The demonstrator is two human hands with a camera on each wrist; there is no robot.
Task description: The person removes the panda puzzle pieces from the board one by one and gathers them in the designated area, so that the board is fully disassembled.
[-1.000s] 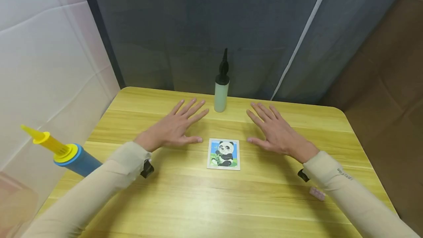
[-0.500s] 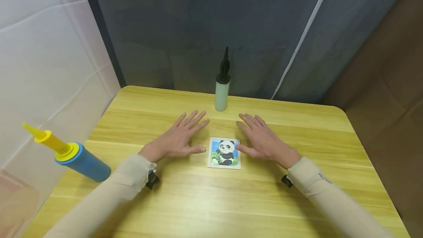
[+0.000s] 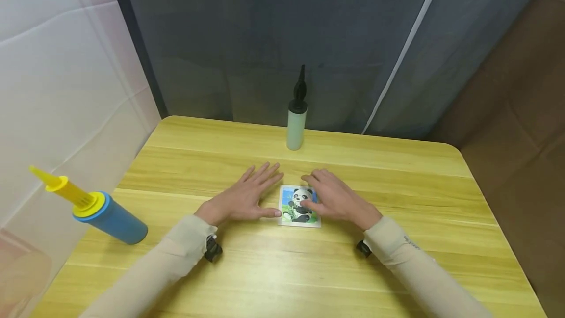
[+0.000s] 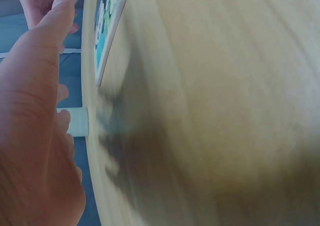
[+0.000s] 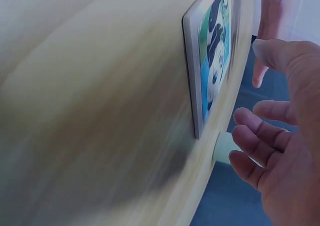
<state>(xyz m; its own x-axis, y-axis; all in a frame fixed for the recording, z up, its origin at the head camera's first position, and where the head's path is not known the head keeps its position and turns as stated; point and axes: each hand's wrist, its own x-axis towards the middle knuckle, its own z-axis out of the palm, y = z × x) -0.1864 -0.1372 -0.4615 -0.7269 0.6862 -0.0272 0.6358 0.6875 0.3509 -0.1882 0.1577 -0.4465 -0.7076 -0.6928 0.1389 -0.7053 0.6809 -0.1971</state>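
Observation:
A square panda picture puzzle [image 3: 290, 219] in a pale frame lies flat on the table. To its left, my left hand [image 3: 240, 200] hovers with fingers spread, its thumb tip overlapping the frame's left edge in the head view. My right hand [image 3: 339, 201] is over the puzzle's right side and covers part of it, fingers loosely bent. In the right wrist view a gap shows between those fingers and the puzzle [image 5: 216, 50], and the hand holds nothing. The left wrist view likewise shows the left hand [image 4: 32, 110] raised off the tabletop with nothing in it.
A pale green hand pump [image 3: 295, 129] with a black top stands upright at the table's back edge. At the left is a blue pump [image 3: 116, 222] with a yellow nozzle. Dark cloth [image 3: 220, 38] hangs behind the wooden table [image 3: 273, 278].
Both hands have come closer to each other and nearer to me. The right hand has travelled left over the puzzle; the left has shifted slightly right. Puzzle and pumps stay in place.

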